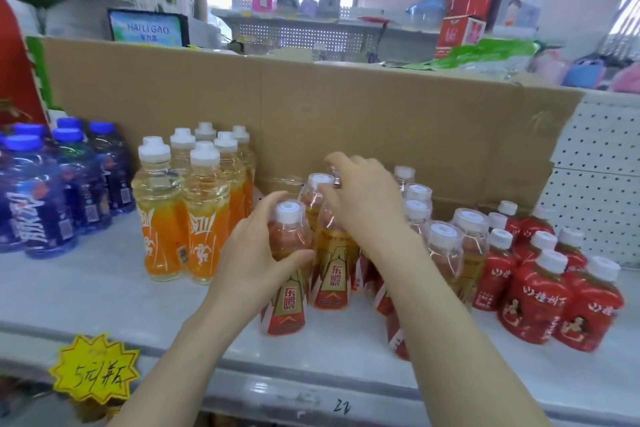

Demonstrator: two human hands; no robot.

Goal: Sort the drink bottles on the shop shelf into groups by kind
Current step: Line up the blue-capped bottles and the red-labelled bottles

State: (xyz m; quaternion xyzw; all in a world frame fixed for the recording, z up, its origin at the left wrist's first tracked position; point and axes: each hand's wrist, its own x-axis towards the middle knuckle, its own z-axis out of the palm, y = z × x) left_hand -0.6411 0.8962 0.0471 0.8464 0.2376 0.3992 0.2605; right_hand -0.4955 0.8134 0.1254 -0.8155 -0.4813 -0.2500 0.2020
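Note:
Four groups of bottles stand on the white shelf [104, 291]. Blue bottles [45, 191] are at the far left, then orange bottles [194, 204] with white caps. In the middle stand gold-and-red bottles [332, 274], and red bottles [540, 291] are at the right. My left hand [256, 253] grips the upper body of the front gold-and-red bottle [285, 302], which stands near the shelf's front. My right hand [363, 194] reaches over the middle group, fingers curled around a bottle top at the back; that bottle is mostly hidden.
A tall cardboard sheet [346, 114] stands behind the bottles. White pegboard [595, 163] backs the shelf at the right. A yellow star price tag [93, 371] hangs on the shelf's front edge. Other goods fill a far shelf.

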